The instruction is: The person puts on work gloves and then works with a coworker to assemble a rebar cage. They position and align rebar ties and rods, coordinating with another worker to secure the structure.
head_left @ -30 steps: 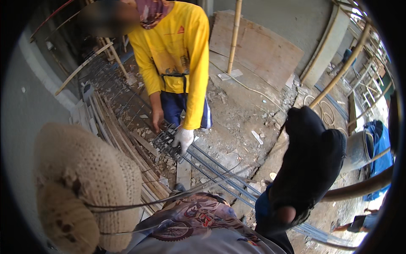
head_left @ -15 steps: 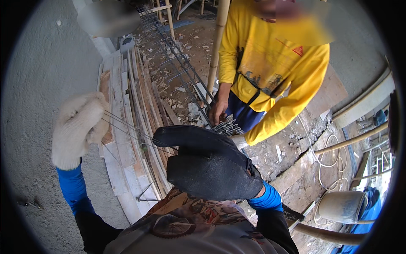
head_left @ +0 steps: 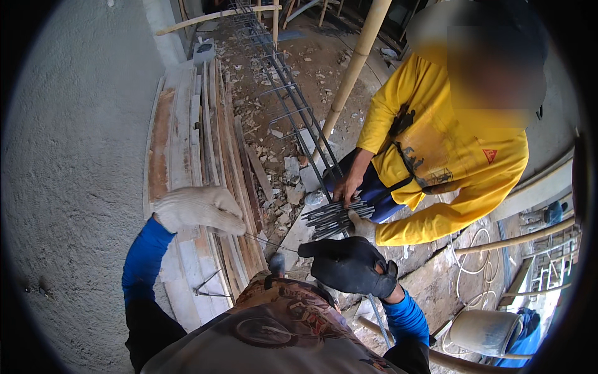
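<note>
My left hand (head_left: 200,210), in a white knit glove, is closed on thin dark wires (head_left: 268,241) in front of the stacked planks. The wires run right to the fingertips of my right hand (head_left: 349,265), black-gloved and closed around their other end. Just beyond it, a person in a yellow shirt holds a bundle of short steel rods (head_left: 336,216) with a bare hand (head_left: 350,187) and a light-gloved hand (head_left: 362,225). My fingers hide where the wires are gripped.
Long planks (head_left: 177,137) lie along the grey wall (head_left: 75,156) on the left. A rebar cage (head_left: 289,93) stretches away over rubble beside a bamboo pole (head_left: 356,68). To the right are a coiled hose (head_left: 461,274) and a large grey bucket (head_left: 484,331).
My left hand has moved right and down, drawing nearer my right hand. The right hand has shifted right and lower, farther from the camera. The rod bundle shows more fully.
</note>
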The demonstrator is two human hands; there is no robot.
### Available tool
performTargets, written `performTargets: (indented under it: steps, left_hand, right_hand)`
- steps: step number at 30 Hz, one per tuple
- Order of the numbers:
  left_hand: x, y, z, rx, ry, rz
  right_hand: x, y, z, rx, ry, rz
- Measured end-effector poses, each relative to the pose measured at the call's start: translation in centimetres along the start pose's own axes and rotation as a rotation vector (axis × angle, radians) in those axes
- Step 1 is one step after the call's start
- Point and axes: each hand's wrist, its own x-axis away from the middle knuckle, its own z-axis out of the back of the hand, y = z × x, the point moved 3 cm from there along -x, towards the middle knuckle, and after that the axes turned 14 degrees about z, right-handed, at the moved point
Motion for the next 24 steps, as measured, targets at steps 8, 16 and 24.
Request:
performTargets:
  steps: [8, 16, 24]
  left_hand:
    - [-4.6, 0.3, -6.2, 0.059, -0.069, -0.314]
    - [-5.0, -2.1, -5.1, 0.089, -0.06, -0.215]
    - [-8.5, -1.1, -8.2, 0.098, 0.012, -0.52]
  right_hand:
    - [3.1, 0.5, -2.6, -0.492, 0.144, -0.41]
    - [4.8, 0.4, -1.4, -0.679, 0.272, -0.548]
    - [2.4, 0.1, -0.4, -0.091, 0.073, -0.205]
